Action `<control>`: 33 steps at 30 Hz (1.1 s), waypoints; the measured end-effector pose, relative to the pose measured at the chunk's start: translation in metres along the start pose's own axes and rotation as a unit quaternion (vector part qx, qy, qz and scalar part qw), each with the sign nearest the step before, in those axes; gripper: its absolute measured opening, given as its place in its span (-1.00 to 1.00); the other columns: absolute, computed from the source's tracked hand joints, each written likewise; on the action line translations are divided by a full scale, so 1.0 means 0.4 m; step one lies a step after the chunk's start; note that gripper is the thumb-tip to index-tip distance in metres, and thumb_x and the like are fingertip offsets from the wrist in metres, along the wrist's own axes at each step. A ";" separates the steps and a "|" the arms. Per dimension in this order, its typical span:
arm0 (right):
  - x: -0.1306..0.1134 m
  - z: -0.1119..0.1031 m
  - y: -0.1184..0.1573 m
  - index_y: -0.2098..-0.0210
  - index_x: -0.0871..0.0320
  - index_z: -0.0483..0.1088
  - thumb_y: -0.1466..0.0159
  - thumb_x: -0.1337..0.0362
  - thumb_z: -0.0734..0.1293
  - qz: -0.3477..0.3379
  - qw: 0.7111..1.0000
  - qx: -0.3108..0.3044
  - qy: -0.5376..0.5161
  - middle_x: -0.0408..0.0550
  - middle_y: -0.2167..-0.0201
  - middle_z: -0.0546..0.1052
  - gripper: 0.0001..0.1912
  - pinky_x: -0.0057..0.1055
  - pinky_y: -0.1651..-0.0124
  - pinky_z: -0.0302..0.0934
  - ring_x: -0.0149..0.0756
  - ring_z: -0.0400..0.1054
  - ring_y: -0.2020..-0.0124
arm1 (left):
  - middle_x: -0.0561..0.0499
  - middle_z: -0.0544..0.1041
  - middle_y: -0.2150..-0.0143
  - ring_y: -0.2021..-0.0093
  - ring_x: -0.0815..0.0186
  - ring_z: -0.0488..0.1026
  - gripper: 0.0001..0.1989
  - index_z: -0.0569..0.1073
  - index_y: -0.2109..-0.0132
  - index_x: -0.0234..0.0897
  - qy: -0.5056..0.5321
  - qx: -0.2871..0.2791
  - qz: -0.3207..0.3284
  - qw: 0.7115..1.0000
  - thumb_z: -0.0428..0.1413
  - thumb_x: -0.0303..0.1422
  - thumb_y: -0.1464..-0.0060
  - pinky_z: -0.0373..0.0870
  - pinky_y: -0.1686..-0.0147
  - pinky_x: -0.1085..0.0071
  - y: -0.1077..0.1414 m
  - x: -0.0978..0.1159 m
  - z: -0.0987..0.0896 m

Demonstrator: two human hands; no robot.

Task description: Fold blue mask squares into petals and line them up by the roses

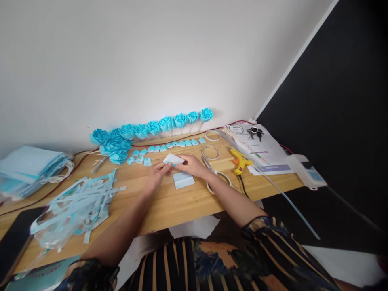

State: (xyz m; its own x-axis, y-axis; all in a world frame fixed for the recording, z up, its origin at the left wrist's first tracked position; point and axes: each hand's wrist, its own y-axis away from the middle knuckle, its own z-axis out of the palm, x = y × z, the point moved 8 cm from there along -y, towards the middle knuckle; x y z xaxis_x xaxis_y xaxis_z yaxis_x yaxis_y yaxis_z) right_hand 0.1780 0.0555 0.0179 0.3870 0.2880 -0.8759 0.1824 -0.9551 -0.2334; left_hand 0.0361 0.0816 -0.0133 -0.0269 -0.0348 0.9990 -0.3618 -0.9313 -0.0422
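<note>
Between my two hands is a small pale blue-white piece of mask fabric (173, 159), raised a little above the table. The fingers of my left hand (160, 173) pinch its lower left edge, while my right hand (191, 165) grips its right side. Just below them a folded light blue fabric square (183, 180) lies on the wood. Past my hands runs a row of small folded blue petals (172, 144), with several more folded pieces (139, 160) to the left. To the right of my right hand lie scissors (218, 178), partly hidden by my forearm.
Blue fabric roses (153, 128) line the wall. Cut strips (79, 206), a stack of masks (30, 165) and a black phone (21, 238) lie left. Rightward are tape rolls (210, 152), a yellow glue gun (241, 161), papers (269, 151), keys (256, 132) and a power strip (309, 173).
</note>
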 end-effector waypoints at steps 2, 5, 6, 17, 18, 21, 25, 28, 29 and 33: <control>0.002 0.001 0.001 0.01 0.18 0.51 -0.17 0.16 0.41 0.000 1.000 0.000 0.003 -0.10 0.25 0.61 -0.58 -0.48 0.27 0.22 -0.34 0.41 0.33 | 0.03 0.47 0.57 0.52 0.40 0.34 -0.60 0.49 0.54 -0.31 0.002 0.002 0.007 1.000 0.26 -0.05 0.06 0.29 0.42 0.43 0.000 0.002 -0.001; 0.006 0.001 0.001 0.02 0.18 0.52 -0.17 0.18 0.39 0.004 1.000 0.001 0.003 -0.08 0.19 0.62 -0.60 -0.45 0.22 0.26 -0.29 0.45 0.27 | 0.04 0.46 0.59 0.53 0.40 0.33 -0.58 0.48 0.56 -0.32 0.003 0.003 0.012 1.000 0.25 -0.02 0.08 0.27 0.42 0.43 0.002 0.007 0.000; 0.008 0.001 0.001 0.03 0.18 0.52 -0.17 0.18 0.39 0.004 1.000 0.001 0.005 -0.08 0.18 0.62 -0.61 -0.44 0.20 0.27 -0.26 0.46 0.24 | 0.04 0.45 0.59 0.53 0.40 0.33 -0.57 0.47 0.57 -0.32 0.001 0.000 0.010 1.000 0.25 -0.01 0.08 0.26 0.42 0.43 0.002 0.008 0.001; 0.011 -0.005 -0.001 0.13 0.18 0.55 -0.15 0.13 0.37 0.019 0.998 0.006 0.053 -0.07 0.30 0.63 -0.65 -0.42 0.27 0.28 -0.23 0.46 0.33 | 0.05 0.42 0.60 0.54 0.42 0.31 -0.54 0.46 0.52 -0.34 0.022 -0.015 -0.002 1.000 0.25 0.03 0.12 0.24 0.44 0.43 -0.003 0.000 0.010; 0.010 -0.006 -0.001 0.13 0.18 0.55 -0.15 0.13 0.37 0.020 0.998 0.007 0.058 -0.07 0.31 0.63 -0.65 -0.41 0.27 0.28 -0.22 0.46 0.33 | 0.05 0.42 0.60 0.54 0.41 0.31 -0.54 0.45 0.52 -0.34 0.022 -0.015 -0.002 1.000 0.25 0.03 0.12 0.24 0.43 0.43 -0.004 -0.001 0.011; 0.010 -0.005 -0.002 0.15 0.19 0.55 -0.15 0.13 0.37 0.023 0.998 0.005 0.062 -0.06 0.30 0.63 -0.65 -0.41 0.27 0.28 -0.21 0.46 0.32 | 0.05 0.41 0.59 0.54 0.42 0.31 -0.52 0.44 0.53 -0.34 0.021 -0.013 -0.006 1.000 0.24 0.05 0.14 0.23 0.44 0.43 -0.004 0.000 0.011; 0.017 -0.006 -0.002 0.20 0.21 0.55 -0.13 0.09 0.37 0.031 0.997 0.003 0.068 -0.06 0.37 0.61 -0.64 -0.42 0.31 0.26 -0.23 0.43 0.37 | 0.05 0.40 0.58 0.54 0.42 0.30 -0.50 0.44 0.52 -0.34 0.028 -0.017 -0.010 0.999 0.24 0.08 0.17 0.24 0.44 0.43 -0.004 0.005 0.014; 0.021 -0.007 -0.001 0.16 0.21 0.55 -0.12 0.07 0.38 0.037 0.997 0.000 0.065 -0.09 0.39 0.60 -0.60 -0.43 0.35 0.25 -0.27 0.40 0.41 | 0.05 0.40 0.57 0.53 0.42 0.30 -0.48 0.44 0.50 -0.33 0.025 -0.019 -0.014 0.999 0.22 0.11 0.18 0.23 0.45 0.43 -0.005 0.005 0.014; 0.021 -0.008 -0.001 0.15 0.20 0.54 -0.12 0.06 0.37 0.039 0.997 -0.001 0.060 -0.09 0.38 0.60 -0.59 -0.43 0.36 0.25 -0.27 0.40 0.41 | 0.05 0.40 0.57 0.53 0.42 0.29 -0.47 0.43 0.50 -0.33 0.020 -0.020 -0.016 0.999 0.22 0.12 0.18 0.23 0.45 0.43 -0.006 0.003 0.015; 0.018 -0.011 -0.002 0.08 0.19 0.52 -0.11 0.04 0.38 0.045 0.999 0.006 0.025 -0.04 0.25 0.62 -0.54 -0.37 0.27 0.32 -0.22 0.45 0.32 | 0.09 0.36 0.60 0.54 0.44 0.25 -0.45 0.39 0.52 -0.32 -0.007 -0.027 -0.026 0.999 0.19 0.15 0.18 0.15 0.48 0.45 -0.007 -0.007 0.019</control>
State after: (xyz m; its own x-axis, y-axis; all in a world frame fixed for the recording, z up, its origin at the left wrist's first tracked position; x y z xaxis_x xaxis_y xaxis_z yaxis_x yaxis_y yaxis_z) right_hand 0.1848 0.0585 0.0137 0.4458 0.2043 -0.8715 0.1347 -0.9778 -0.1603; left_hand 0.0444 0.0814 -0.0157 0.0051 0.0071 1.0000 -0.4115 -0.9114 0.0086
